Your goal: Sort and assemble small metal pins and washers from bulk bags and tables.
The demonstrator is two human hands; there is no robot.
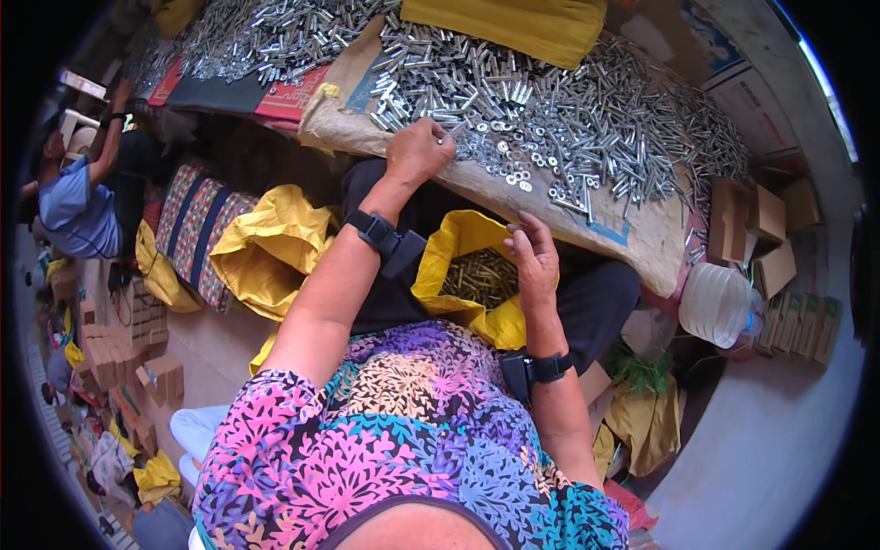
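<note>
My left hand (420, 153) is closed at the near edge of a covered worktable (344, 128), and a small shiny metal piece shows at its fingertips. Piled in front of it are many silver metal sleeves (495, 78), with flat washers (502, 147) scattered nearby. Over the right rim of an open yellow sack (435, 266) hovers my right hand (535, 257), its fingers curled together; what they hold, if anything, is too small to make out. Inside that sack, between my legs, lie brass-coloured metal parts (481, 278).
Another yellow sack (270, 243) and a checked bag (197, 225) stand to the left. Cardboard boxes (752, 215) and a clear plastic bottle (715, 304) are at the right. A person in a blue shirt (81, 211) works at the far left. Yellow cloth (509, 23) covers part of the pile.
</note>
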